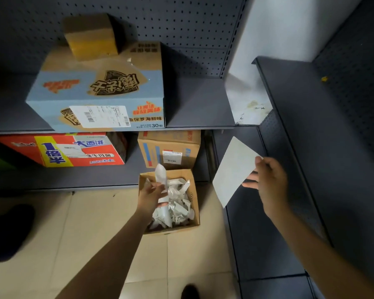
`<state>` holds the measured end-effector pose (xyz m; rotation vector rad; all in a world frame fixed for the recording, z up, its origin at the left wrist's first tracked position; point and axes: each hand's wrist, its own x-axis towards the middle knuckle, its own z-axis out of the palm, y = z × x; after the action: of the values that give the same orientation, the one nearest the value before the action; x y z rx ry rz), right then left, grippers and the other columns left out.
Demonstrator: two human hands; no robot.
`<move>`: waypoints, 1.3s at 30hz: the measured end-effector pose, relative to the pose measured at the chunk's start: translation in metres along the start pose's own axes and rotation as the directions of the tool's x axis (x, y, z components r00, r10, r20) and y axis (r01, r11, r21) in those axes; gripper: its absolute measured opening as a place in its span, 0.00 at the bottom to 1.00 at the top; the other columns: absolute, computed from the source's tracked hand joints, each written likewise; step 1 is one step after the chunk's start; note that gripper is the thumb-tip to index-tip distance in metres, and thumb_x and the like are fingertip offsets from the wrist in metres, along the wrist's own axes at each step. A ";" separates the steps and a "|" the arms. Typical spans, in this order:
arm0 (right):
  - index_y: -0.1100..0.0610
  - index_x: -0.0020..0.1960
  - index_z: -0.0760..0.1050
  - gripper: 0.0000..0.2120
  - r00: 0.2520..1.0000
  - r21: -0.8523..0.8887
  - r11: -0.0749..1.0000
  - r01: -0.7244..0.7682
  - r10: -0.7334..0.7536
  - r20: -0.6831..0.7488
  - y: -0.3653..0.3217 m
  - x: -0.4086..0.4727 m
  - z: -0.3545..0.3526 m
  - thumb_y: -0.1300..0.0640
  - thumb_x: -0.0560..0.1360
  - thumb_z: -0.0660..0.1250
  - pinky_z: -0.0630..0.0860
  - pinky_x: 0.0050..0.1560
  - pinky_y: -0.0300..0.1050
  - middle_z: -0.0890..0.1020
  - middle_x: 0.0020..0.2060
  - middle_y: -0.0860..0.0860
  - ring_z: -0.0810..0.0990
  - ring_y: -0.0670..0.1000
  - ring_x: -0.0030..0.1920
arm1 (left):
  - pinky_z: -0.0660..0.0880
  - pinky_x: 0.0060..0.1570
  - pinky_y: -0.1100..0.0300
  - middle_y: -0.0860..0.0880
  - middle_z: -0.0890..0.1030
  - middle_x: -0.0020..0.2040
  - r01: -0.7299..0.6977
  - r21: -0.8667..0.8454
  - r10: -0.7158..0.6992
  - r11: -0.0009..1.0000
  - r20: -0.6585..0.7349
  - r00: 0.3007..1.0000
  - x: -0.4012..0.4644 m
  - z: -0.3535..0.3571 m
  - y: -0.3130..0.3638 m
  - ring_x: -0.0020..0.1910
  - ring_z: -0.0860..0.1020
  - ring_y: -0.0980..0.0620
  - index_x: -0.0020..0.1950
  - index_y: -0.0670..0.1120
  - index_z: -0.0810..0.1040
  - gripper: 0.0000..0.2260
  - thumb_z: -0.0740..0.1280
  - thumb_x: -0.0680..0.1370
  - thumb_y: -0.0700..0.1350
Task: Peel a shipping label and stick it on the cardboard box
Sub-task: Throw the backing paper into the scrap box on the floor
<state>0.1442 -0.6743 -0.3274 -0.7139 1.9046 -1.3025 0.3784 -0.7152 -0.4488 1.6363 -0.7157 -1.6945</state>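
Observation:
My right hand (269, 183) pinches a plain white shipping label (234, 169) by its right corner, held in the air over the dark lower shelf. My left hand (152, 195) is closed around a curled strip of white backing paper (163, 190) above an open cardboard box (193, 203) on the floor, which is full of crumpled backing papers. On the upper shelf stands a large blue cardboard box (99, 91) with a white label (100, 116) stuck on its front face. A small brown box (91, 36) rests on top of it.
On the lower shelf stand a red and yellow carton (58, 151) and a brown carton (170, 148), each with a label on it. A dark shelf unit (311, 126) runs along the right. The floor (73, 234) is beige tile; a dark shoe (9, 229) shows at left.

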 end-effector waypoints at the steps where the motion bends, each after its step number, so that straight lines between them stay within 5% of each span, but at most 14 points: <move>1: 0.60 0.50 0.70 0.07 1.000 0.001 1.000 -0.007 0.007 0.005 0.006 0.003 0.001 0.56 0.77 0.59 0.80 0.39 0.52 0.78 0.48 0.60 0.81 0.58 0.42 | 0.77 0.37 0.57 0.45 0.78 0.42 0.012 0.004 -0.012 1.000 -0.002 1.000 0.005 -0.001 -0.004 0.47 0.78 0.43 0.43 0.43 0.74 0.03 0.63 0.77 0.40; 14: 0.61 0.53 0.70 0.09 0.996 0.022 0.996 -0.082 0.081 0.025 0.034 0.025 -0.002 0.56 0.77 0.59 0.79 0.44 0.53 0.79 0.52 0.61 0.80 0.61 0.46 | 0.76 0.40 0.57 0.41 0.79 0.51 0.075 0.019 -0.074 0.997 -0.047 0.996 0.031 0.016 -0.022 0.51 0.78 0.42 0.46 0.43 0.75 0.02 0.64 0.76 0.41; 23: 0.61 0.51 0.70 0.09 0.999 0.133 0.990 -0.048 0.046 0.018 -0.010 0.000 -0.004 0.56 0.77 0.58 0.79 0.40 0.49 0.79 0.48 0.60 0.81 0.57 0.43 | 0.76 0.46 0.58 0.41 0.81 0.51 -0.143 0.025 0.137 0.989 0.162 0.977 -0.034 0.053 0.045 0.53 0.79 0.44 0.44 0.43 0.77 0.05 0.62 0.76 0.40; 30: 0.54 0.42 0.72 0.08 0.991 0.268 0.954 0.133 -0.136 -0.007 -0.087 -0.059 -0.017 0.55 0.78 0.58 0.81 0.34 0.41 0.81 0.39 0.54 0.82 0.45 0.34 | 0.73 0.43 0.73 0.56 0.78 0.49 -0.572 0.060 0.469 0.818 0.507 0.723 -0.149 0.089 0.132 0.45 0.77 0.69 0.53 0.49 0.77 0.10 0.63 0.76 0.38; 34: 0.57 0.41 0.73 0.09 0.963 0.389 0.885 0.256 -0.267 -0.027 -0.141 -0.118 -0.033 0.57 0.78 0.58 0.78 0.28 0.38 0.81 0.35 0.54 0.82 0.44 0.30 | 0.75 0.50 0.68 0.48 0.78 0.57 -0.687 -0.031 0.587 0.726 0.548 0.596 -0.218 0.086 0.156 0.54 0.77 0.63 0.60 0.46 0.75 0.15 0.64 0.75 0.35; 39: 0.63 0.46 0.73 0.09 0.927 0.430 0.826 0.364 -0.367 -0.079 -0.194 -0.198 -0.066 0.58 0.76 0.60 0.81 0.32 0.41 0.82 0.40 0.60 0.83 0.51 0.38 | 0.75 0.46 0.71 0.53 0.79 0.50 -0.771 -0.120 0.690 0.625 0.547 0.474 -0.309 0.071 0.183 0.48 0.78 0.67 0.57 0.43 0.74 0.15 0.65 0.73 0.30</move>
<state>0.2190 -0.5524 -0.0811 -0.8642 1.4208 -1.8883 0.3217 -0.5947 -0.1083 0.6426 -1.5975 -1.4189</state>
